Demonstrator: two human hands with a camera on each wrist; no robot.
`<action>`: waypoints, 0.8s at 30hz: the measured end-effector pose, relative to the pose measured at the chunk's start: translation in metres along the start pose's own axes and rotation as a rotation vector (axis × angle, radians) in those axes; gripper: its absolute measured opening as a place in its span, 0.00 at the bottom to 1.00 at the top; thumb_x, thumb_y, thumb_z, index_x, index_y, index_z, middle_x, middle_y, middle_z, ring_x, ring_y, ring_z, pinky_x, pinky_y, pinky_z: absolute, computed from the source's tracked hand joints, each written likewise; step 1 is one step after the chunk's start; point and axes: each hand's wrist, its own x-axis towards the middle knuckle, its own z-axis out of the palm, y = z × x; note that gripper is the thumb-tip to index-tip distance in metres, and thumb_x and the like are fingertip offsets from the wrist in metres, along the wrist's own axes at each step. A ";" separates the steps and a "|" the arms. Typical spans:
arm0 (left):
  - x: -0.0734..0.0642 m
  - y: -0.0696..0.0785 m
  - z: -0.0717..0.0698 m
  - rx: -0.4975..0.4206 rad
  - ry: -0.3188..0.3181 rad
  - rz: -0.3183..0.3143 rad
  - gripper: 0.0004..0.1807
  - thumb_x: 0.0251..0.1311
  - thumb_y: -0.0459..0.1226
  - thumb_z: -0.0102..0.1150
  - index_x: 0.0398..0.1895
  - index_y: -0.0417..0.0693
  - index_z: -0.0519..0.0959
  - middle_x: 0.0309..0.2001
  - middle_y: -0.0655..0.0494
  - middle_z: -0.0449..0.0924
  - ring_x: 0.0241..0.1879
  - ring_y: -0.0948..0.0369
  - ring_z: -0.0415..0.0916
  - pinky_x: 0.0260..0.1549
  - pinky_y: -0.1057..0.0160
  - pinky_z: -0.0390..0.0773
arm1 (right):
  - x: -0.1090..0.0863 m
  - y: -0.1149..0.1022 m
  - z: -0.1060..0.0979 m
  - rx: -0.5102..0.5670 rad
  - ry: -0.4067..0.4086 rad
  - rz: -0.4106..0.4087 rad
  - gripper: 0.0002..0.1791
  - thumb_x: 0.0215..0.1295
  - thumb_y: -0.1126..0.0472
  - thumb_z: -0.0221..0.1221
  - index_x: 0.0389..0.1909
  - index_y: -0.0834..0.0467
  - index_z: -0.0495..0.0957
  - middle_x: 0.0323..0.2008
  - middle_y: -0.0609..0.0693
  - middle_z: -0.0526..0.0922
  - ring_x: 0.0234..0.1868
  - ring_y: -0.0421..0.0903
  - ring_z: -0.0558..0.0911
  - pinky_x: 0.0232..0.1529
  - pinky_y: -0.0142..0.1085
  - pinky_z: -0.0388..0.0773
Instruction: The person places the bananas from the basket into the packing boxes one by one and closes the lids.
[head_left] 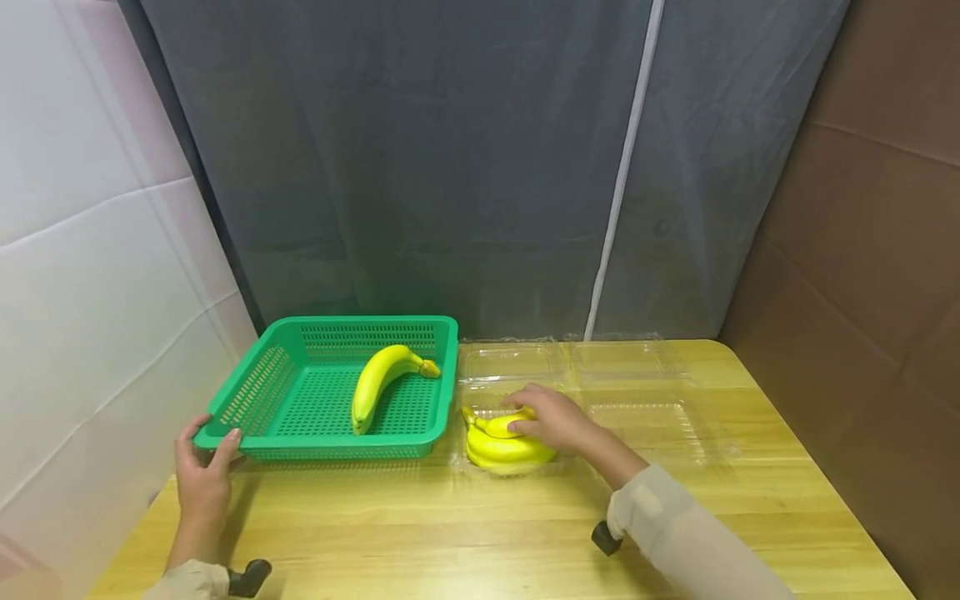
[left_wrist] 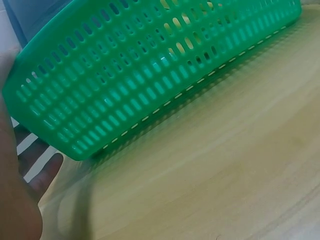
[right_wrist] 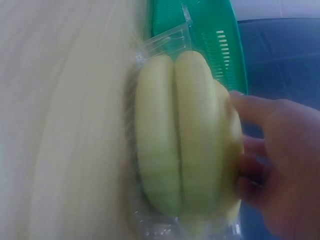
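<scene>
A green plastic basket [head_left: 255, 446] stands at the left of the table with a single yellow banana [head_left: 372, 379] lying inside it. My left hand [head_left: 204, 482] grips the basket's near left corner, its thumb over the rim. In the left wrist view the fingers [left_wrist: 46, 176] show beside the basket's perforated wall [left_wrist: 125, 90]. Several bananas [head_left: 504, 454] lie together in a clear plastic container [head_left: 457, 458] right of the basket. My right hand [head_left: 553, 419] holds the uppermost banana [head_left: 498, 427] between thumb and fingers. In the right wrist view, the bananas [right_wrist: 157, 135] partly hide the container.
Another clear container [head_left: 678, 425], with its lid [head_left: 622, 360] folded back, sits to the right of the filled one. A dark grey curtain [head_left: 450, 183] hangs behind the wooden table [head_left: 420, 533]. White and brown panels [head_left: 862, 275] flank the sides.
</scene>
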 end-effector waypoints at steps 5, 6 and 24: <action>-0.001 0.004 0.000 0.062 0.015 -0.054 0.30 0.67 0.31 0.56 0.69 0.54 0.61 0.47 0.56 0.66 0.38 0.69 0.73 0.34 0.76 0.78 | -0.006 0.005 0.000 0.062 0.088 -0.011 0.23 0.64 0.55 0.64 0.60 0.52 0.77 0.50 0.48 0.79 0.42 0.43 0.78 0.43 0.41 0.78; -0.002 0.005 0.000 0.088 0.019 -0.070 0.31 0.67 0.33 0.57 0.70 0.55 0.60 0.49 0.57 0.65 0.38 0.69 0.73 0.34 0.77 0.77 | -0.007 0.005 0.000 0.072 0.105 -0.014 0.23 0.64 0.56 0.64 0.60 0.52 0.77 0.51 0.49 0.79 0.39 0.43 0.78 0.40 0.40 0.78; -0.012 0.028 0.006 0.643 0.109 -0.062 0.39 0.65 0.54 0.56 0.74 0.50 0.58 0.71 0.40 0.47 0.68 0.43 0.48 0.61 0.46 0.62 | -0.020 0.021 -0.015 0.249 0.290 0.084 0.24 0.64 0.59 0.65 0.61 0.54 0.76 0.50 0.53 0.79 0.38 0.44 0.78 0.32 0.35 0.80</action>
